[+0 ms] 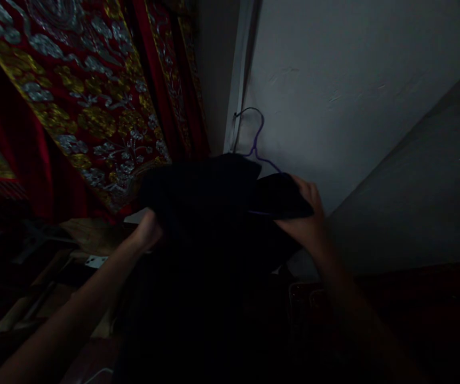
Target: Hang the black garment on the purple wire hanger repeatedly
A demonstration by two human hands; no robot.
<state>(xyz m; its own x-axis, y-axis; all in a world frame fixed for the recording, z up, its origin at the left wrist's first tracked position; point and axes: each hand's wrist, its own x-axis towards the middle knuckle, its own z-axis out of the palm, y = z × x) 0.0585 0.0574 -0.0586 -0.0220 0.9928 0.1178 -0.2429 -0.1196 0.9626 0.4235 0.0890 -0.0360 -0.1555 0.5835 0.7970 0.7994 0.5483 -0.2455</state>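
Note:
A very dark garment [206, 213] hangs in the middle of the head view, partly on a purple wire hanger [255, 152]. The hanger's hook rests at the edge of a pale upright frame. My right hand [308, 213] is closed around the garment's right part and the hanger's right shoulder, fingers over the top and thumb below. At the garment's left side my left hand [150, 230] is closed on the cloth, its fingertips hidden in the dark folds. The kind of garment is too dark to make out.
Red cloth [94, 96] with gold and silver embroidery hangs at the upper left. Behind the hanger stands a pale wall [334, 80], its upright edge strip [238, 69] holding the hook. Wooden pieces [25, 298] lie low on the left in shadow.

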